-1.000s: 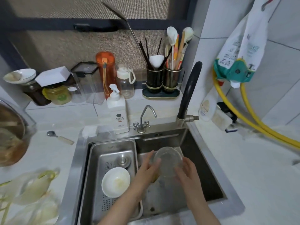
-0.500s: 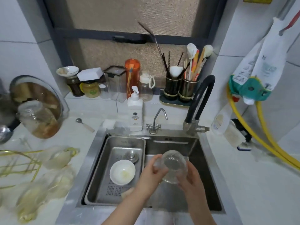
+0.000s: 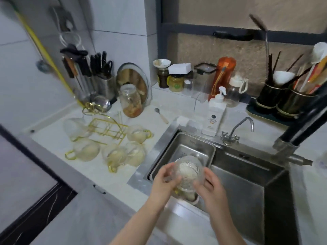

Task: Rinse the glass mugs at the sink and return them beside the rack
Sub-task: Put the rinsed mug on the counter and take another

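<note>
A clear glass mug (image 3: 188, 171) is held over the left part of the steel sink (image 3: 247, 177), its mouth turned towards me. My left hand (image 3: 163, 183) grips its left side and my right hand (image 3: 210, 184) grips its right side. On the white counter to the left lies a gold wire rack (image 3: 106, 128) with several glass mugs with gold handles around it, such as a mug (image 3: 138, 135) at its right and a mug (image 3: 86, 150) in front of it.
A steel drain tray (image 3: 187, 147) sits in the sink's left half. A soap bottle (image 3: 215, 117), a small tap (image 3: 237, 131) and a black faucet (image 3: 300, 128) stand behind the sink. A glass jar (image 3: 131, 101), a knife block (image 3: 99, 80) and a spoon (image 3: 161, 114) stand on the counter.
The view has swung left, bringing the rack and mugs on the counter into sight. Both hands have carried the mug leftwards over the tray side of the sink.
</note>
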Demonstrator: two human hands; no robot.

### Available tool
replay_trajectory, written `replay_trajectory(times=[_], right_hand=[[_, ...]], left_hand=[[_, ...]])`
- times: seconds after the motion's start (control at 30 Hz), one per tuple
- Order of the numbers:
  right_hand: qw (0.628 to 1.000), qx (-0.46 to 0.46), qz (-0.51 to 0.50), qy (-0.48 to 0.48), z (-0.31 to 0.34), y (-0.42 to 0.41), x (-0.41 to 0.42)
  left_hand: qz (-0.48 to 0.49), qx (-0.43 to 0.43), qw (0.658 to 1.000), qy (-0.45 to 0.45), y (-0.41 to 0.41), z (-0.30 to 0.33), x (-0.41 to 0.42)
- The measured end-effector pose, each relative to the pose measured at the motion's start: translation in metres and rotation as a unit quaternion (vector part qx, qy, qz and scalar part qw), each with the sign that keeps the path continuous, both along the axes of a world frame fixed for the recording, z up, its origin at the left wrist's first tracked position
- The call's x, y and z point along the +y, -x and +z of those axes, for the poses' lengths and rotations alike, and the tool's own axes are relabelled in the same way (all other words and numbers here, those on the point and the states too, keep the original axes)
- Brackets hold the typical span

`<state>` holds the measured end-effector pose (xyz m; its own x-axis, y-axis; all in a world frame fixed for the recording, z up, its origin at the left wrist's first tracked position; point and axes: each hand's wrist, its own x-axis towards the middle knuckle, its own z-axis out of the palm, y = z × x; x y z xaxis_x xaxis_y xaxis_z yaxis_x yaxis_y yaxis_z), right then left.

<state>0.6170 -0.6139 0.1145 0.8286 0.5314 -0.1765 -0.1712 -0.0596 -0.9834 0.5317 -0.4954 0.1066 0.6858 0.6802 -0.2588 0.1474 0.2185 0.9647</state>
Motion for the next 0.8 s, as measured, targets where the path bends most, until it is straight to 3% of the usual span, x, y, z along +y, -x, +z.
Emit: replay_trajectory(times=[0.3,0.6,0.8], right_hand=[[0.992,0.013,0.122,-0.023,0.005,0.071,0.102],[0.980,0.001,0.197,-0.033,0.009,0.178,0.228],[0.980,-0.002,0.195,-0.029,0.007,0.228,0.296]], left_hand=[[0.141,-0.012,0.989,0.032,0.098,0.005,0.077],[0.198,-0.014,0.980,0.007,0.218,0.018,0.187],[0.201,-0.009,0.979,-0.008,0.270,0.018,0.252]])
